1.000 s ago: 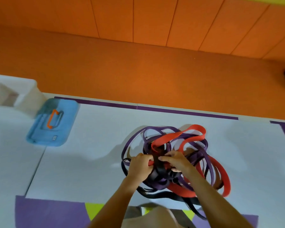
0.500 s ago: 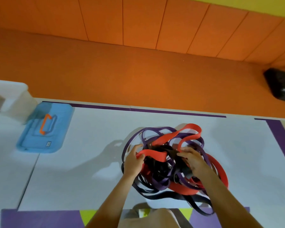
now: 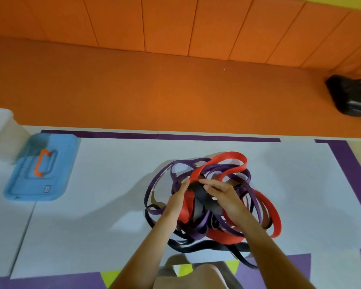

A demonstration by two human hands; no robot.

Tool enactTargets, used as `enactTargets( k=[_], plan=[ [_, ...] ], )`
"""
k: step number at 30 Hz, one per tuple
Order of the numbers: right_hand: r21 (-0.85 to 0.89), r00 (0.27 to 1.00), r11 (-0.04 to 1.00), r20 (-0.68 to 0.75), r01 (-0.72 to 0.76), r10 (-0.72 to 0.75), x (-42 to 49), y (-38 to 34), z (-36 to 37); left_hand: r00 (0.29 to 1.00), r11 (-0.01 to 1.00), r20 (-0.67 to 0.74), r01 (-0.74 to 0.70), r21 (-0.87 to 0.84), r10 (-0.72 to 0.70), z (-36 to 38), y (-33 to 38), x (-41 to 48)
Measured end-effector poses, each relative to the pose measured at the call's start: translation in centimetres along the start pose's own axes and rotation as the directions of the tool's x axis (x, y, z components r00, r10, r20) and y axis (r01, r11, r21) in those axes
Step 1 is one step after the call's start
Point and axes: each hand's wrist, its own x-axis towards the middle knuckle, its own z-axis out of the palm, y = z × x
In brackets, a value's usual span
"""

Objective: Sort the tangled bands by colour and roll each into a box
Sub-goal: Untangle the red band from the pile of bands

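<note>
Red, purple and black bands (image 3: 233,157), one tangle (image 3: 276,222), two hands (image 3: 178,198) (image 3: 223,195) holding.

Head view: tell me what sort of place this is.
Probably a padded play or exercise room. The orange wall panels look cushioned, white and purple mats lie edge to edge underfoot, and the tangled bands resemble exercise loops.

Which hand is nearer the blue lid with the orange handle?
Left. Both hands are on the tangled bands, well right of the blue lid; the left hand sits on the tangle's lid-facing side, the right hand just beyond it, farther away.
</note>
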Motion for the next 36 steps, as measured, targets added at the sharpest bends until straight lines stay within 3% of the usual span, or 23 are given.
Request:
enactTargets(
  k=[2, 5, 10, 13, 16, 18, 20, 22, 23, 24, 25, 27, 30, 32, 36],
  plan=[
    [-0.056, 0.999, 0.998, 0.036, 0.012, -0.010, 0.7, 0.2, -0.4, 0.997, 0.998, -0.067, -0.037, 0.058, 0.041, 0.1, 0.1, 0.3],
    [-0.012, 0.994, 0.999, 0.105, -0.039, 0.040, 1.6, 1.3, -1.2, 0.994, 0.997, -0.085, -0.073, 0.004, 0.073, 0.0, 0.1, 1.2],
    [0.287, 0.989, 0.947, 0.041, -0.147, 0.141, 2.3, 3.4, -2.7, 0.997, 0.989, -0.061, -0.045, -0.140, 0.037, 0.1, 2.0, 0.9],
    [0.454, 0.969, 0.856, 0.102, -0.247, 0.225, 3.1, 4.1, -3.4, 0.992, 0.976, -0.118, -0.060, -0.212, 0.035, 0.6, 2.0, 1.0],
    [0.627, 0.891, 0.651, 0.174, -0.428, 0.419, 4.3, 4.5, -4.0, 0.975, 0.956, -0.219, -0.092, -0.279, 0.030, 1.0, 1.9, 1.2],
    [0.550, 0.814, 0.625, 0.202, -0.555, 0.545, 5.0, 4.8, -4.1, 0.962, 0.948, -0.270, -0.111, -0.298, 0.028, 0.8, 1.4, 1.7],
    [0.282, 0.780, 0.730, 0.142, -0.623, 0.610, 5.7, 5.0, -4.0, 0.972, 0.934, -0.232, -0.104, -0.342, 0.023, 0.4, 1.1, 1.7],
    [-0.194, 0.871, 0.855, -0.003, -0.482, 0.491, 6.4, 5.2, -3.3, 0.978, 0.921, -0.208, -0.100, -0.377, 0.021, 0.0, 0.7, 1.8],
    [-0.397, 0.933, 0.850, -0.051, -0.347, 0.357, 6.6, 4.8, -2.9, 0.976, 0.923, -0.216, -0.097, -0.373, 0.015, -0.2, 0.6, 1.7],
    [-0.455, 0.970, 0.858, -0.076, -0.240, 0.231, 6.6, 3.9, -2.4, 0.974, 0.927, -0.228, -0.090, -0.365, 0.005, -0.4, 0.4, 1.7],
    [-0.398, 0.985, 0.901, -0.088, -0.171, 0.148, 6.5, 3.0, -2.0, 0.972, 0.928, -0.237, -0.084, -0.362, -0.004, -0.6, 0.2, 1.6],
    [-0.222, 0.987, 0.964, 0.029, -0.145, 0.155, 6.3, 1.4, -1.4, 0.969, 0.927, -0.246, -0.084, -0.366, -0.010, -0.9, 0.1, 1.4],
    [-0.363, 0.892, 0.928, 0.387, -0.086, 0.234, 5.4, 0.2, -0.1, 0.978, 0.905, -0.209, -0.108, -0.411, 0.022, -2.1, -0.4, 0.8],
    [-0.445, 0.909, 0.895, 0.378, 0.014, 0.174, 5.5, 0.5, 0.2, 0.985, 0.921, -0.155, -0.134, -0.366, 0.081, -3.3, -0.7, 0.4],
    [-0.419, 0.989, 0.907, 0.147, 0.033, 0.032, 6.0, -0.4, 0.0, 0.981, 0.913, -0.094, -0.191, -0.361, 0.168, -6.2, -1.2, 0.0]
  ],
)
